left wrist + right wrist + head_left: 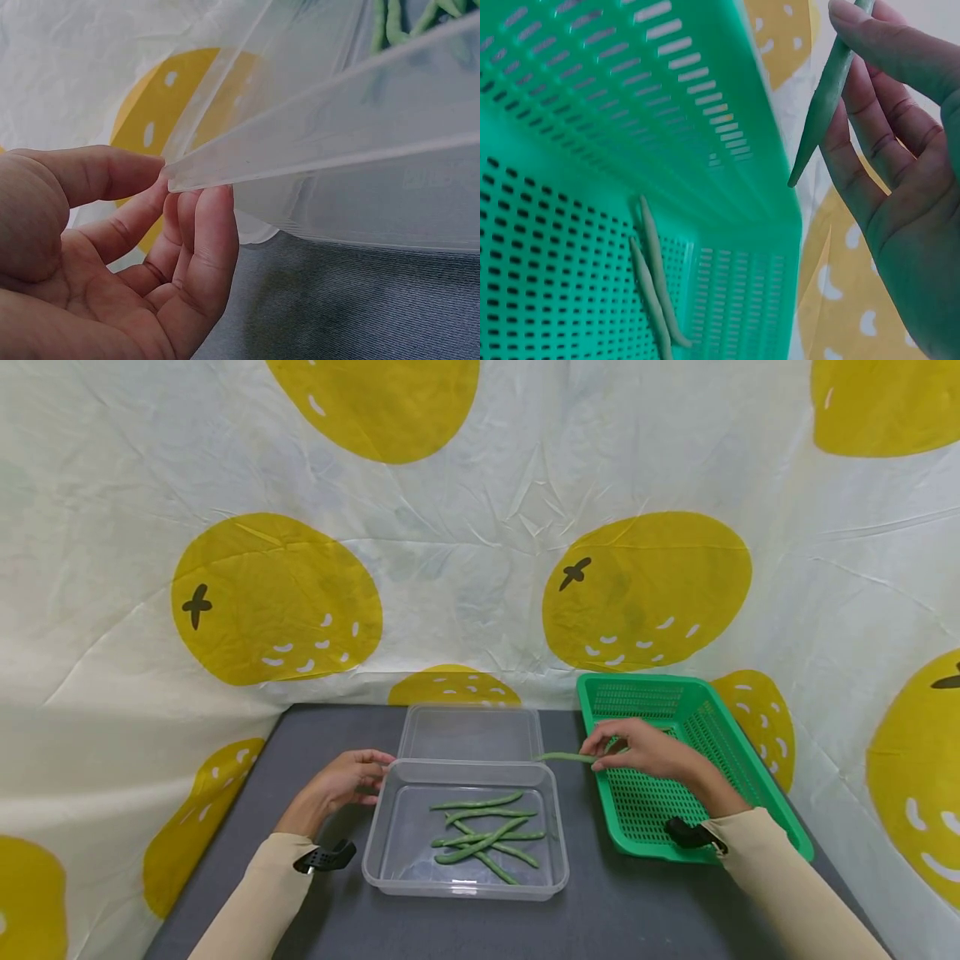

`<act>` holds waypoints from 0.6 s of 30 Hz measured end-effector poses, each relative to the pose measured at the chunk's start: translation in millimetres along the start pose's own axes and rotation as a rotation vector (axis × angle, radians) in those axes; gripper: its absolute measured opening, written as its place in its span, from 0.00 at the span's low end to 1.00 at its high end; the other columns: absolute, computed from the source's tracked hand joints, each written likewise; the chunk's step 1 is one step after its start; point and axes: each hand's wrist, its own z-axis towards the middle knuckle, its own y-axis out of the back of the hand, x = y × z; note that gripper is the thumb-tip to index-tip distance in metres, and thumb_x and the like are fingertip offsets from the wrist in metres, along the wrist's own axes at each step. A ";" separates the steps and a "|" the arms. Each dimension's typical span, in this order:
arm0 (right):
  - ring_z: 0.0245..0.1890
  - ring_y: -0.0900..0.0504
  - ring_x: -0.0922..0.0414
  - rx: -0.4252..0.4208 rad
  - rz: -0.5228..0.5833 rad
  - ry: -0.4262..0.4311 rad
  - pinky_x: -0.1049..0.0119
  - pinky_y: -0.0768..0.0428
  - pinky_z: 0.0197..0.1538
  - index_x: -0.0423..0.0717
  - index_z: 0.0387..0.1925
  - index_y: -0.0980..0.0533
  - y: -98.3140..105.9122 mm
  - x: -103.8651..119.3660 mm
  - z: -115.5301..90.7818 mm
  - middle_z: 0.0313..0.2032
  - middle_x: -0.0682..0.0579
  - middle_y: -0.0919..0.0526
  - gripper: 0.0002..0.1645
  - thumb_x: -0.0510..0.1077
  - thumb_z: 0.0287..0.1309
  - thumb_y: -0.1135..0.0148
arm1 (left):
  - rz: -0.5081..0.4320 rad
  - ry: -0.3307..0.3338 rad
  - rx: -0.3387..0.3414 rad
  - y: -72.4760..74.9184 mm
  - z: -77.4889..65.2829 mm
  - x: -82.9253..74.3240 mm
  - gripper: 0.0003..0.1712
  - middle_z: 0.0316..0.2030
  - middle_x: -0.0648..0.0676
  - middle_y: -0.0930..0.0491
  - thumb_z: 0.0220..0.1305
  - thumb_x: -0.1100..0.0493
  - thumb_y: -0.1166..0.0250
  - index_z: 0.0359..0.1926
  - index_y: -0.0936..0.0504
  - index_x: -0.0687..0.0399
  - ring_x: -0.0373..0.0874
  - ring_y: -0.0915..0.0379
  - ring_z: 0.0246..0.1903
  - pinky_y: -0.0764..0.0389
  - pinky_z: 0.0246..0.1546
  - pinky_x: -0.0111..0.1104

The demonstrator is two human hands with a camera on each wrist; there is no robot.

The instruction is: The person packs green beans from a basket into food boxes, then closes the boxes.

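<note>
Between the thumb and fingers of my right hand (645, 749) is a green bean (564, 757). It is held over the basket's left rim, its free end pointing left toward the plastic container (517, 890). My left hand (347, 782) pinches the container's rim at the far left corner, as the left wrist view shows up close. Several green beans (487, 840) lie crossed over one another on the container's floor. The green basket (757, 768) stands at the right, and in the right wrist view two beans (654, 277) lie in it.
A clear flat lid (471, 732) lies on the dark grey table (337, 731) just behind the container. A pale cloth with yellow fruit prints (480, 593) hangs behind the table and along its sides. Bare tabletop separates container and basket.
</note>
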 end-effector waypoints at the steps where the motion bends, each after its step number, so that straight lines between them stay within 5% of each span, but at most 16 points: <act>1: 0.45 0.17 0.58 0.003 -0.003 0.003 0.58 0.17 0.48 0.54 0.47 0.17 -1.4 1.3 1.3 0.46 0.57 0.16 0.11 0.43 0.63 0.31 | 0.001 0.002 0.001 0.1 0.0 -0.1 0.22 0.40 0.59 0.18 0.69 0.63 0.40 0.61 0.25 0.68 0.47 0.23 0.34 0.17 0.33 0.40; 7: 0.43 0.18 0.60 0.027 -0.012 0.019 0.59 0.18 0.46 0.60 0.46 0.18 -10.3 7.3 8.4 0.45 0.56 0.15 0.11 0.44 0.63 0.31 | 0.002 0.002 -0.001 -0.8 -0.3 0.1 0.22 0.40 0.59 0.18 0.70 0.64 0.40 0.62 0.26 0.68 0.46 0.23 0.34 0.17 0.33 0.39; 18: 0.42 0.18 0.57 0.104 0.080 0.051 0.60 0.17 0.49 0.52 0.49 0.18 -28.3 16.8 21.6 0.45 0.49 0.16 0.12 0.42 0.64 0.32 | -0.004 -0.010 -0.001 -1.7 -2.4 -0.6 0.21 0.40 0.59 0.18 0.70 0.63 0.40 0.61 0.24 0.67 0.47 0.23 0.34 0.17 0.34 0.40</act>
